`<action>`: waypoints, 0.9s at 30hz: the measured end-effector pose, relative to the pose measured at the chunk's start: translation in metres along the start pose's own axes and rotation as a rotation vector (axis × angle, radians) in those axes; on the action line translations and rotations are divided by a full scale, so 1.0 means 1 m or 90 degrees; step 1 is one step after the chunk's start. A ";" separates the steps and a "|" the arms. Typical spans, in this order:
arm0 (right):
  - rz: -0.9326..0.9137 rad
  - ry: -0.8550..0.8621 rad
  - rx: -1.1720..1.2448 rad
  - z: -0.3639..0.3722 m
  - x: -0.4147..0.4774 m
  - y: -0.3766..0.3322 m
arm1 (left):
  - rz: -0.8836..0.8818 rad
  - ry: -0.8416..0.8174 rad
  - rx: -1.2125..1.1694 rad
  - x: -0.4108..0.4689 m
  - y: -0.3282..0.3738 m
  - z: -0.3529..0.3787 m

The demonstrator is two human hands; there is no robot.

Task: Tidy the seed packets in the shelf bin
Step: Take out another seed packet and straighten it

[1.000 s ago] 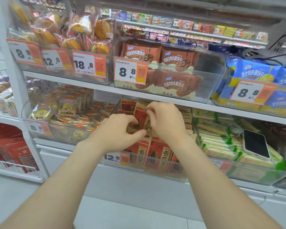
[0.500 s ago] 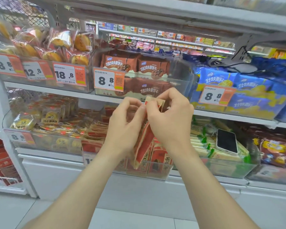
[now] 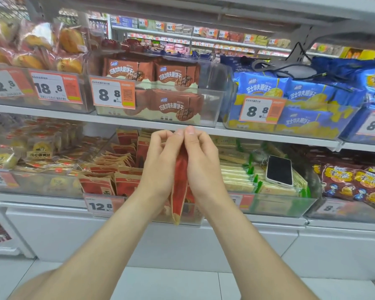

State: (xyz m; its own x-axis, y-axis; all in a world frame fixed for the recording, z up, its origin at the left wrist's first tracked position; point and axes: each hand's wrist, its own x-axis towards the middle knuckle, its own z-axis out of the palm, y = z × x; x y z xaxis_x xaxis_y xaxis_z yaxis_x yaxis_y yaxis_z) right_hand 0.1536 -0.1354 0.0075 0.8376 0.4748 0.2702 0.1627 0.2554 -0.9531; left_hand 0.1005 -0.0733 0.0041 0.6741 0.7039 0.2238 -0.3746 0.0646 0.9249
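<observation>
A red and tan seed packet [image 3: 178, 187] hangs edge-on between my two hands, lifted in front of the clear shelf bin [image 3: 108, 204]. My left hand [image 3: 160, 163] and my right hand [image 3: 201, 163] pinch its top edge together, fingertips meeting just under the upper shelf. More seed packets [image 3: 108, 169] of the same kind stand and lie in rows in the bin behind, some leaning. The bin carries a 12.8 price tag [image 3: 100, 206] on its front.
A phone [image 3: 279, 169] lies on yellow-green packs in the bin to the right. Egg-yolk pastries [image 3: 37, 148] fill the bin to the left. The upper shelf edge [image 3: 247, 132] holds brown and blue biscuit bins just above my fingers.
Both hands have lifted one seed packet out of the bin, from down among the rows up to the underside of the upper shelf, and turned it edge-on.
</observation>
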 end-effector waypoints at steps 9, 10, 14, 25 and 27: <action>-0.078 0.095 -0.045 -0.009 -0.002 -0.004 | 0.056 0.004 0.039 -0.004 0.001 0.003; -0.087 0.110 -0.051 -0.009 -0.002 -0.003 | 0.051 -0.007 0.039 -0.004 0.002 0.003; -0.097 0.122 -0.061 -0.009 -0.002 0.001 | 0.052 -0.039 0.050 -0.004 0.001 0.000; 0.109 -0.214 -0.146 -0.017 -0.012 -0.004 | -0.054 0.079 -0.162 0.017 0.012 -0.025; 0.072 -0.173 -0.143 -0.019 -0.012 -0.004 | -0.048 0.039 -0.137 0.017 0.015 -0.031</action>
State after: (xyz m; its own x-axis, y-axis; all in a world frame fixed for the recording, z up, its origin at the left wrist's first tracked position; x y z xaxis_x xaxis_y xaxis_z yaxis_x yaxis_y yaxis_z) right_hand 0.1527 -0.1578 0.0056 0.6930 0.7031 0.1595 0.2126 0.0121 -0.9771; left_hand 0.0867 -0.0388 0.0124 0.6678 0.7328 0.1308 -0.4557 0.2635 0.8502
